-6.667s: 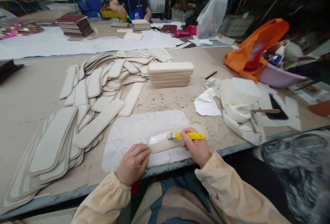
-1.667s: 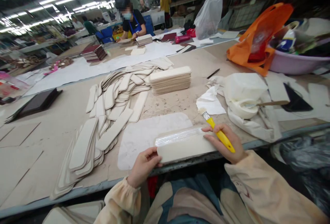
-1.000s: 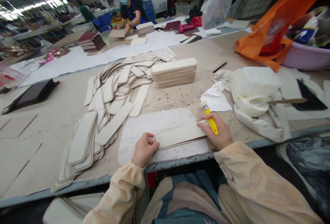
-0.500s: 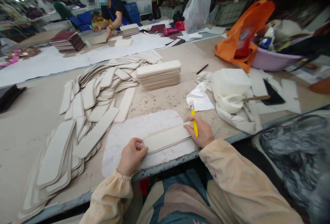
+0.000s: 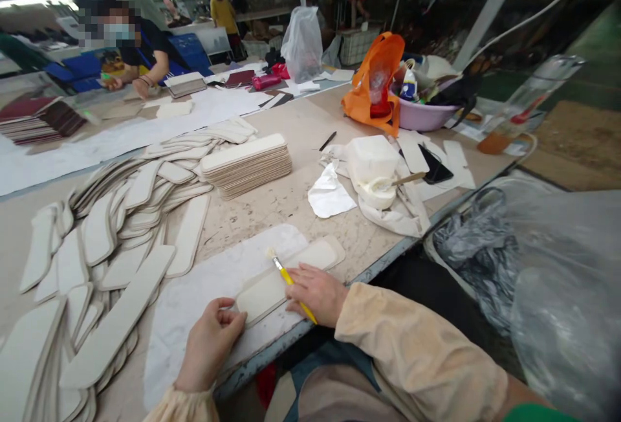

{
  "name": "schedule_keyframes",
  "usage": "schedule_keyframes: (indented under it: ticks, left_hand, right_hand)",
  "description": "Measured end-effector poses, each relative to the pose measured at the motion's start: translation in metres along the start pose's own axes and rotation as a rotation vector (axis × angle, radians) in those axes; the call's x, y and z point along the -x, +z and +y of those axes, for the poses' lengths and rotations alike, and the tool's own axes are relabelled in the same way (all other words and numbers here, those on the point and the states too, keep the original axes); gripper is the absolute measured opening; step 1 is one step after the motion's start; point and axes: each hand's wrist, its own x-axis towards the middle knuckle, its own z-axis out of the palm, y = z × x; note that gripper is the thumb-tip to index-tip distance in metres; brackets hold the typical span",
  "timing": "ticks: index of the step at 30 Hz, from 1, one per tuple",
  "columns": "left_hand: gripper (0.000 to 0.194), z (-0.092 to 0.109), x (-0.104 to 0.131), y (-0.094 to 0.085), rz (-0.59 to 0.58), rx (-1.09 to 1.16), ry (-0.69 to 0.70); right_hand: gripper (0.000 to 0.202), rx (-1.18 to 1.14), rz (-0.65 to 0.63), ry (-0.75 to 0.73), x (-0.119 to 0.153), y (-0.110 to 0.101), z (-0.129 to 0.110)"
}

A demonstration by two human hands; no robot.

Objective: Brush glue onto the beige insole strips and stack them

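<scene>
A long cream strip with rounded ends point(image 5: 264, 294) lies on a white sheet point(image 5: 179, 305) at the table's front edge. My left hand point(image 5: 213, 338) pinches the strip's left end between thumb and fingers. Over the strip's middle, my right hand point(image 5: 315, 292) holds a yellow-handled brush point(image 5: 286, 276), its bristles pointing up and left, and its fingers rest on the strip. A neat stack of similar strips point(image 5: 247, 166) stands behind, and a loose heap of them point(image 5: 121, 234) spreads on the left.
Right of the stack are a crumpled white paper point(image 5: 330, 192), a white tub point(image 5: 378, 192) with a stick, and a dark phone point(image 5: 435, 164). Farther back sit an orange bag point(image 5: 371, 88) and a purple basin point(image 5: 427, 116). Across the table a masked person point(image 5: 150, 53) works.
The view has swung right. My right hand has slid from the strip's right end to its middle, fingers now flatter. The brush has tilted left. My left hand still holds the left end.
</scene>
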Motion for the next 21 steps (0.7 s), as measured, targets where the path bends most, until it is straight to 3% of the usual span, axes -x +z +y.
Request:
schedule_keyframes:
  ticks: [4,12,21]
  left_hand:
    - [0.045,-0.002,-0.001,0.000,0.003,-0.035,0.020]
    - [0.039,0.001,0.001,0.000,0.034,-0.005,0.053]
    - [0.040,0.001,0.000,0.001,0.101,-0.025,0.050]
  right_hand:
    - [0.014,-0.016,0.004,0.103,0.009,-0.017,0.018]
    - [0.013,0.029,0.167,0.400,0.027,-0.037,0.051]
    - [0.024,-0.008,0.235,0.469,0.028,-0.041,0.058]
